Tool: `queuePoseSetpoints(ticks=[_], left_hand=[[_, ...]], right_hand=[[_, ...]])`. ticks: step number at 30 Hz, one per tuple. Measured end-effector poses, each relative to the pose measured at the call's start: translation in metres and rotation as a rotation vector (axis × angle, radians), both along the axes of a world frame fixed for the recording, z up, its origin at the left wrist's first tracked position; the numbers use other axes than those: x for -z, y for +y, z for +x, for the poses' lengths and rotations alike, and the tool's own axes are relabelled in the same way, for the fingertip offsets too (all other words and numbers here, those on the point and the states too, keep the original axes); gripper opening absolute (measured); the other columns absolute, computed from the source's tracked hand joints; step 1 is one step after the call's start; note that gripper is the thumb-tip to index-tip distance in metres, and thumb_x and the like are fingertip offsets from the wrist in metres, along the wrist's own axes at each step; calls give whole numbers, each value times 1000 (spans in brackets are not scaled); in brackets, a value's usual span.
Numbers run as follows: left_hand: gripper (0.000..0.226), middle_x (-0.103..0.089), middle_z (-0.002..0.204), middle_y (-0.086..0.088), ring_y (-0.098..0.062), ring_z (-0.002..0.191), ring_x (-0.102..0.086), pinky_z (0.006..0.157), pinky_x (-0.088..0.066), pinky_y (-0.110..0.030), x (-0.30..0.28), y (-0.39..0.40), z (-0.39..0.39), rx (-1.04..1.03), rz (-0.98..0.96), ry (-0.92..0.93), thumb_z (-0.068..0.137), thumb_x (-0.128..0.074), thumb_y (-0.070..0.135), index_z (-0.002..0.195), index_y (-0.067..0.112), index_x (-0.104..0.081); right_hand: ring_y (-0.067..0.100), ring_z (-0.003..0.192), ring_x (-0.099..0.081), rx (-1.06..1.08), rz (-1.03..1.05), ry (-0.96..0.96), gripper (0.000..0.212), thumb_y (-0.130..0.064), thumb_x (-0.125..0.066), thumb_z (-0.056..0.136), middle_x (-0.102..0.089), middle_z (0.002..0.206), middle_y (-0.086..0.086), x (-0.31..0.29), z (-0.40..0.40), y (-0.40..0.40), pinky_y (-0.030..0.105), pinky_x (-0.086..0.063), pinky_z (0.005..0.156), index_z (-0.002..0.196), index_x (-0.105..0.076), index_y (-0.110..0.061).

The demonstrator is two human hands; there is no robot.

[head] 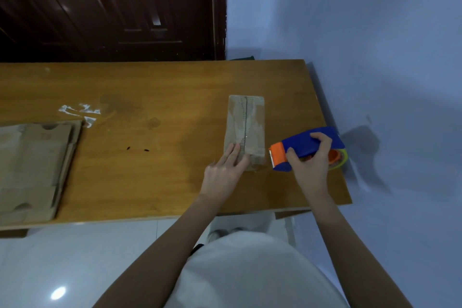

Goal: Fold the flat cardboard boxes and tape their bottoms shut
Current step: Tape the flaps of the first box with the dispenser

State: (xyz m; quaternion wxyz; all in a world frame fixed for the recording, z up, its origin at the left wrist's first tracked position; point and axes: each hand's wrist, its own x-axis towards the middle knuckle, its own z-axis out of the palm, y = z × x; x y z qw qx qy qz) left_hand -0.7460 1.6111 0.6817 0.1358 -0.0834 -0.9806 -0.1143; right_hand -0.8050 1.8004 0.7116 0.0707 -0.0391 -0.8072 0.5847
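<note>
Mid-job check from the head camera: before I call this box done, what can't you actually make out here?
- Head view: near end of the folded brown cardboard box is under the left hand, so the tape's end is hidden.
- Yellow-green tape roll sits behind the blue and orange tape dispenser and right hand; remaining tape unknown.
- Stack of flat brown cardboard boxes is cut off by the left edge; count unclear.

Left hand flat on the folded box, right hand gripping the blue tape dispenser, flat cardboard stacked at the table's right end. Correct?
Not quite. The head view shows the flat cardboard stack at the table's left end. The left hand, box, right hand and tape dispenser are as stated.
</note>
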Motion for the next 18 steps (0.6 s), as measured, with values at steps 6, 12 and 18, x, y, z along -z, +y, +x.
queuePoseSetpoints(ticks=[6, 12, 18], left_hand=[[21, -67, 115, -11, -21, 107, -64, 38, -48, -24, -3, 1, -2, -44, 45, -4, 70, -77, 0, 77, 17, -65], [28, -68, 113, -11, -21, 106, -65, 37, -47, -23, -8, 9, 2, -71, 28, -67, 61, -83, 0, 78, 16, -66], [70, -62, 124, -16, -26, 113, -61, 42, -53, -33, -10, 14, 7, -112, -139, -199, 51, -88, 5, 115, 18, -65]], right_hand=[[8, 85, -59, -4, 5, -7, 52, -2, -70, 80, -52, 104, 2, 5, -1, 0, 15, -50, 64, 114, -36, -23], [3, 83, -57, -19, 40, -13, 50, -2, -68, 81, -51, 96, -11, 6, -3, 0, 12, -48, 63, 119, -38, -13], [6, 83, -57, -45, 90, -21, 53, -4, -70, 80, -53, 97, -3, 6, -6, 0, 17, -47, 66, 122, -38, -10]])
